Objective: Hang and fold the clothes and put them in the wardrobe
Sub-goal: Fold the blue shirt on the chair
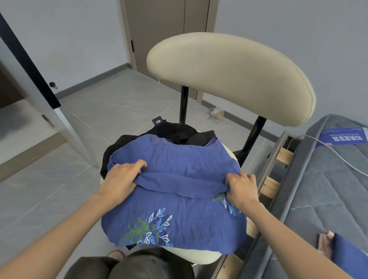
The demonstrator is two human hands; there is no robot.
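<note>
You are pinching a fold across the middle of the blue embroidered garment (174,195), your left hand (122,178) gripping its left end and your right hand (241,189) its right. The garment is lying on the cream chair (231,75), over dark clothes (177,134) at the far side.

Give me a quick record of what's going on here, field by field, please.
activity: folding a blue embroidered garment
surface: cream chair seat
left hand: gripping the fold's left end
right hand: gripping the fold's right end
underneath: black clothes
right side: grey mattress on a slatted frame
floor: grey tiles
</note>
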